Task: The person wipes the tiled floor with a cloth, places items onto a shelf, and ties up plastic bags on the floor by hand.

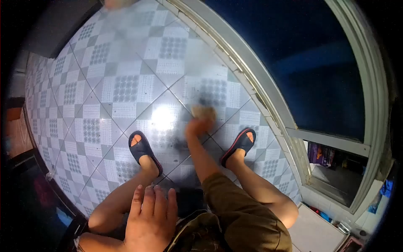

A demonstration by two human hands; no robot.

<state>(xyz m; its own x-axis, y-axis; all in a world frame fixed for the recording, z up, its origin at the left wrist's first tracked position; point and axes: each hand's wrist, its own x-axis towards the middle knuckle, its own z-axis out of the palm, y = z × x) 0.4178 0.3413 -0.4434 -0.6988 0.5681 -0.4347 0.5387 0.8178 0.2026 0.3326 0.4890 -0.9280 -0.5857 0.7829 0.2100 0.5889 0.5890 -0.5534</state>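
Between the two sandalled feet, my right hand (199, 127) reaches down close to the tiled floor (126, 90), its fingers closed on a tan cloth-like object (204, 112). Motion blurs both the hand and the object. My left hand (151, 216) lies near my lap at the bottom, back of the hand up, fingers extended and slightly apart, with nothing visible in it. Dark sandals (144, 150) with reddish edges are on the feet.
A metal door frame (268, 90) with dark panels runs along the right. Boxes or packets (320, 154) show behind its lower opening. Dark furniture (52, 29) stands at upper left. A pale surface (321, 229) with small items is at lower right.
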